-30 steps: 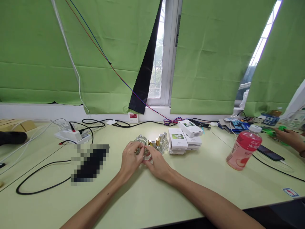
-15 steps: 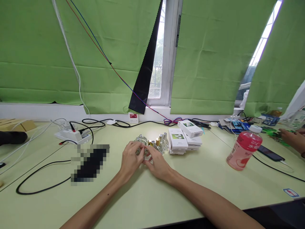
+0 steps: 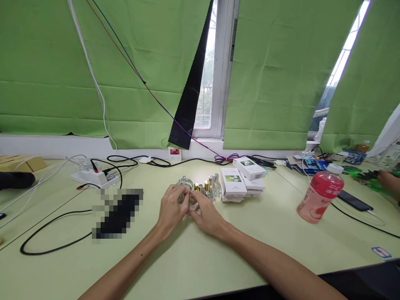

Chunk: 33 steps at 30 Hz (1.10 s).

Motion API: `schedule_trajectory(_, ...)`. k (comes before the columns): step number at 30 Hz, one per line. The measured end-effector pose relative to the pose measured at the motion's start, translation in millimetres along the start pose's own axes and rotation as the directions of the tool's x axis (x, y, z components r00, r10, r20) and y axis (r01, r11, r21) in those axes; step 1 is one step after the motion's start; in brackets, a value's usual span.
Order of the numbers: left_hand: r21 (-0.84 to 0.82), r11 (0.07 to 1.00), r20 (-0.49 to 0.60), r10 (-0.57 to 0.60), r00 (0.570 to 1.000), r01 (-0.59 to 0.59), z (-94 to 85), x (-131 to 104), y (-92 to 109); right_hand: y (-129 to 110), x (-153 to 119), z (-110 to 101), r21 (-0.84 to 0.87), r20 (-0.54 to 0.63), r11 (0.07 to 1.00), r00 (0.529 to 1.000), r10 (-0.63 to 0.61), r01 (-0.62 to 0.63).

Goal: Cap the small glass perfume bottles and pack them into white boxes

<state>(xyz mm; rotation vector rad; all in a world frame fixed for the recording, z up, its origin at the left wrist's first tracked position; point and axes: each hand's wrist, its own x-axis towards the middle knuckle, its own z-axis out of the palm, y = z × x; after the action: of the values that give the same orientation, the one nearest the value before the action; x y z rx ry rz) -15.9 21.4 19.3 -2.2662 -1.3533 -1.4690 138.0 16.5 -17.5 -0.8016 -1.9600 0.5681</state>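
My left hand [image 3: 171, 206] and my right hand [image 3: 206, 213] meet over the table, fingertips together. Both are closed in a pinch, and whatever lies between the fingers is hidden. Just beyond my left hand are clear, rounded glass pieces [image 3: 185, 181], partly covered by it. Small glass bottles with gold and silver caps [image 3: 207, 186] stand close behind my right hand. To their right is a stack of small white boxes [image 3: 233, 183] with a green-and-white picture, one box [image 3: 250, 167] lying askew on top.
A bottle of pink drink [image 3: 320, 193] stands at right, with a phone [image 3: 356, 201] on a cable behind it. Another person's hand [image 3: 389, 181] is at the far right edge near green pieces. At left are a white power strip [image 3: 95, 177], loose cables and a blurred-out dark object [image 3: 120, 214].
My two hands stay in nearly the same place and pose. At the far right, the other person's hand has shifted right, partly out of view.
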Motion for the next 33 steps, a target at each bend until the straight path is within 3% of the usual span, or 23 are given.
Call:
schedule_trajectory(9,-0.005,0.999,0.006,-0.049,0.999,0.05,-0.5,2.0,-0.7,-0.2,0.2,-0.1,0.016,0.002,1.0,1.0,0.0,0.0)
schedule_trajectory(22,0.016,0.999,0.004,0.037,0.999,-0.038,-2.1,2.0,2.1,-1.8,-0.4,-0.8,0.007,0.004,1.0,1.0,-0.009,0.009)
schedule_trajectory(33,-0.006,1.0,-0.032,0.022,0.999,-0.022,0.5,0.2,-0.4,-3.2,0.1,-2.0,0.005,0.01,1.0,1.0,0.005,-0.005)
